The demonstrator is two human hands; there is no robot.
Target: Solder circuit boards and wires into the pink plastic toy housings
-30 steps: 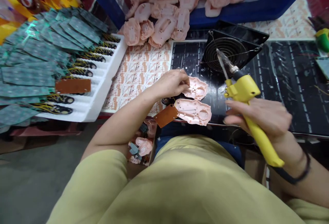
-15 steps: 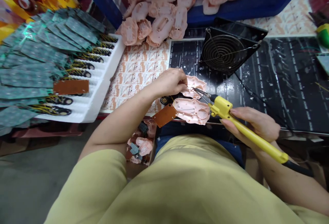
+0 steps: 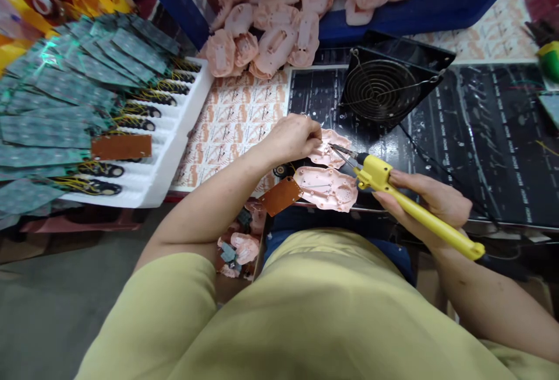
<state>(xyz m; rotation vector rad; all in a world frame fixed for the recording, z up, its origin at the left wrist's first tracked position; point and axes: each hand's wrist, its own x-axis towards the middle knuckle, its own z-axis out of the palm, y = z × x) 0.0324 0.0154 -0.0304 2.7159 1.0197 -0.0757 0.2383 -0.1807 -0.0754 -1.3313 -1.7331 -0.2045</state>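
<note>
My right hand (image 3: 430,199) is wrapped round a yellow soldering iron (image 3: 414,214), whose metal tip reaches into a pink plastic shell half (image 3: 334,157). At that shell's left edge my left hand (image 3: 299,137) is closed in a pinch; what lies between its fingertips is too small to make out. Just nearer to me lies a second pink shell half (image 3: 327,187), hollow side up. A brown circuit board (image 3: 280,195) overlaps its left end. Beside the board sits a small round black speaker (image 3: 280,170), partly hidden by my left forearm.
A black fan (image 3: 378,89) stands behind the shells. At the back, a blue crate (image 3: 419,28) holds many pink shells. A white foam tray (image 3: 168,162) on the left carries green boards (image 3: 56,115) with wired speakers. Below the table edge is a box of pink parts (image 3: 244,246).
The soldering iron's rear end has swung up and slightly left, with my right hand shifting slightly the same way. My left hand has moved slightly right.
</note>
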